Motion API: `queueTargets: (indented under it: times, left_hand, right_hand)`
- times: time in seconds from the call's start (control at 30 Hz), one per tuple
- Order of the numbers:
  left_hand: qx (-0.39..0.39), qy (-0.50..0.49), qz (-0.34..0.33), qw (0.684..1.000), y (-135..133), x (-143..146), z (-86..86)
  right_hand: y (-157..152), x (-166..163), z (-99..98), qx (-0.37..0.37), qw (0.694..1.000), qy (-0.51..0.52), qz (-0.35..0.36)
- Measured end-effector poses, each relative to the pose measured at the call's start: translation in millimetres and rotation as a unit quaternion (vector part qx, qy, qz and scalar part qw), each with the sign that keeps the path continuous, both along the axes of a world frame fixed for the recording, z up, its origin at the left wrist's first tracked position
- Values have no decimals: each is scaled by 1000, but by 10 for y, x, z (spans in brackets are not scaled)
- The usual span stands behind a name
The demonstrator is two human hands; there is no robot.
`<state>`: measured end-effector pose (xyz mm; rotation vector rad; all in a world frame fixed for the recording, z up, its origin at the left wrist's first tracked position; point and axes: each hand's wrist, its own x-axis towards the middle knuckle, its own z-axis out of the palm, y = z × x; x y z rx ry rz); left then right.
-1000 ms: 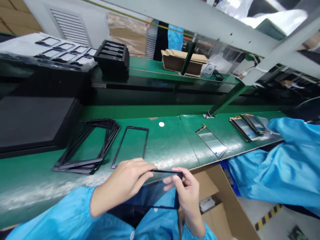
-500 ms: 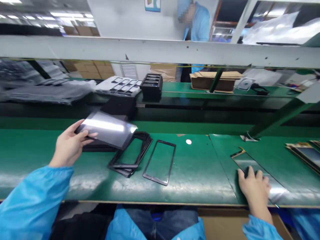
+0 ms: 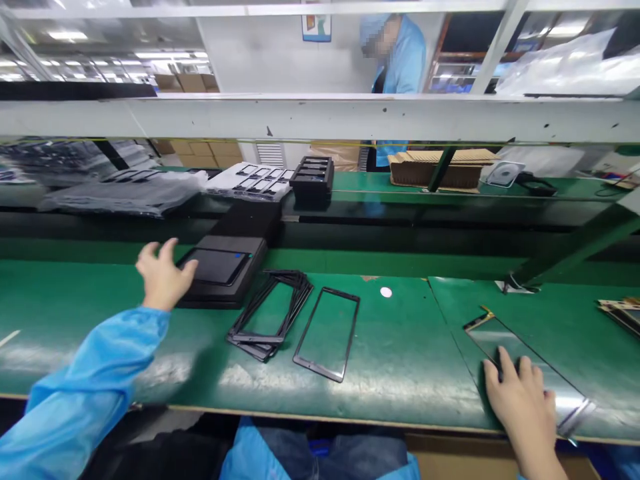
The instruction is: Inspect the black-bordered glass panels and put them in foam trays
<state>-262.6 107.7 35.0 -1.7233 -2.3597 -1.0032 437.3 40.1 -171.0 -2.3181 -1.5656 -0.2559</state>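
At the left, my left hand point(image 3: 165, 275) is held with its fingers apart and nothing in them. Right beside its thumb a dark screen panel point(image 3: 216, 267) lies on a black foam-like tray point(image 3: 253, 260). My right hand point(image 3: 523, 400) rests with spread fingers on a glass touch panel point(image 3: 535, 353), whose short gold flex cable points away from me. Part of that panel is hidden under the hand. Between my hands lie a loose stack of black rectangular frames point(image 3: 257, 339) and one single black frame point(image 3: 319, 370), flat on the green bench point(image 3: 400, 373).
Behind the bench, a raised shelf carries bagged parts point(image 3: 130, 193), a white tray of parts point(image 3: 250, 180), a black bin point(image 3: 313, 180) and a cardboard box point(image 3: 440, 170). A green post point(image 3: 565, 243) slants at the right, near more panels point(image 3: 623, 313). A co-worker point(image 3: 400, 57) stands beyond.
My left hand has let go of the clear-looking sheet it held; a dark panel now shows on the black tray. My right hand stays on the touch panel. The view has shifted slightly.
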Motion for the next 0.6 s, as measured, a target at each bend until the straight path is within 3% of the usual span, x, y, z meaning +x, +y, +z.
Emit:
queueTargets:
  times: [0.1, 0.2, 0.33, 0.47, 0.6]
  left_hand:
    - [-84, 48, -124, 988, 74, 597, -202]
    - [-168, 68, -243, 953, 203, 1339, -485]
    - [-259, 64, -294, 918, 500, 2078, -779]
    - [-314, 5, -294, 903, 793, 2309, -860]
    - [-332, -133, -317, 878, 856, 2245, -790]
  right_hand:
    - [-261, -295, -37, 23, 998, -6, 55]
    - [-587, -580, -75, 34, 992, 7, 123]
    - [-970, -740, -124, 25, 977, 37, 207]
    - [-1181, -684, -46, 70, 962, 65, 258]
    - [-1287, -658, 292, 124, 946, 194, 227]
